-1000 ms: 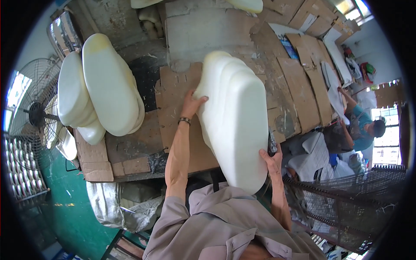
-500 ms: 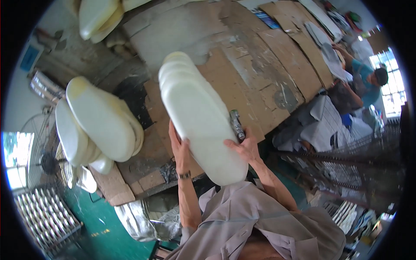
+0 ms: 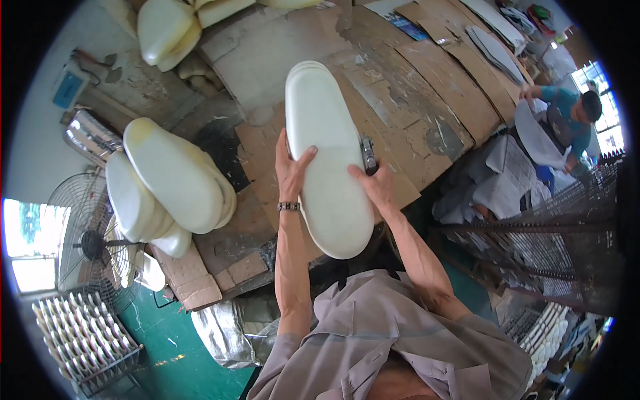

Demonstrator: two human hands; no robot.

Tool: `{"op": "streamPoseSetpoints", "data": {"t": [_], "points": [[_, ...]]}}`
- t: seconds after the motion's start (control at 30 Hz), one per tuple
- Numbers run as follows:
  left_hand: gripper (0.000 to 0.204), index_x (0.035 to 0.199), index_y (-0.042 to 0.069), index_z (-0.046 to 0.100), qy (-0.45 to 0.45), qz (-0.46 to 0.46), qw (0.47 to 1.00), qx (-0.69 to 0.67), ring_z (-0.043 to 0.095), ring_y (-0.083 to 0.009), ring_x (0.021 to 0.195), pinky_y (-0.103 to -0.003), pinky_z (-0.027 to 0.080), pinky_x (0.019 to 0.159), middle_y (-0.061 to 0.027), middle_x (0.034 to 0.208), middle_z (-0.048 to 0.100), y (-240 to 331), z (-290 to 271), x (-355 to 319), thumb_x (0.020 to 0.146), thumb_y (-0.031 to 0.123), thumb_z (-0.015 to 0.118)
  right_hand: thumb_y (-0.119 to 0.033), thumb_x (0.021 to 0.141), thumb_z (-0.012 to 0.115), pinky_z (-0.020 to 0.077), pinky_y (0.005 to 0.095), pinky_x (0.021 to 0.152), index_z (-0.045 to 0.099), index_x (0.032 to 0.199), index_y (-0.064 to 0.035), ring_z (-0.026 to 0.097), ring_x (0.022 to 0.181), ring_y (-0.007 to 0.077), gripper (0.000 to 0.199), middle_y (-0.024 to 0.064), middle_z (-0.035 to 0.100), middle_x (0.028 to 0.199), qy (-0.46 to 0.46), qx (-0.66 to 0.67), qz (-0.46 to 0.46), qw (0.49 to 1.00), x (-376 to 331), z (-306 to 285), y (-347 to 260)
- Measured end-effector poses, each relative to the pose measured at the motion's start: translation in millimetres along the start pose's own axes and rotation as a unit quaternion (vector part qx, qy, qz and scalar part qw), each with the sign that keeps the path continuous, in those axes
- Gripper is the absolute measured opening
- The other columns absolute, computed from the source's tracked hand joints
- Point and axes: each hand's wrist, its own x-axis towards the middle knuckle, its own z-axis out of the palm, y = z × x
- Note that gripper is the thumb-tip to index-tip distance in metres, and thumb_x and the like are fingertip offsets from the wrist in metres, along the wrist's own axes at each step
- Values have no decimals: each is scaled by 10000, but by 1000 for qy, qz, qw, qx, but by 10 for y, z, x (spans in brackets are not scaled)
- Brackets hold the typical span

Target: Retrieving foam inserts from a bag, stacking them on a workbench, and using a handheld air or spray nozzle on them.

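Since half a second ago you have swung the stack of white foam pads (image 3: 327,160) more upright in the head view, so its long axis now runs nearly straight away from you, and both hands have shifted along its edges. Your left hand (image 3: 291,175) presses against the stack's left edge, fingers spread and the thumb laid across the top face, a dark bracelet (image 3: 289,207) on the wrist. Your right hand (image 3: 375,185) clasps the right edge with the fingers curled around it, and a small grey metal tool (image 3: 367,155) shows just beside those fingers; you cannot tell whether the hand holds it or it lies on the table behind. You hold the stack above the cardboard-covered table (image 3: 427,107), its near end over the table's front edge. To your left, a pile of similar pads (image 3: 170,183) leans on the same table, with a standing fan (image 3: 90,243) beyond it. At the far right, another person (image 3: 567,120) handles a grey sheet.
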Motion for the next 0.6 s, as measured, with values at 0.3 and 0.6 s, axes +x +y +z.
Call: {"op": "streamPoseSetpoints", "data": {"t": [0.3,0.6], "points": [[904,1545,-24,266,52,-302,948,-83,582,-309,1242,-388,582,906,-205,1422,493,-260,282,-1869,907,403,744,-616,694,858,535,363,759,624,1067,78,681,831,251,822,140,695,900,-20,16,10,1000,346,-527,148],[636,1473,67,399,135,-227,892,-366,560,-272,1283,-528,531,1008,-71,1404,535,-334,905,-2593,967,316,695,-451,843,816,494,326,667,605,998,18,618,709,193,537,56,640,766,-41,25,-94,994,-7,-1022,373]]}}
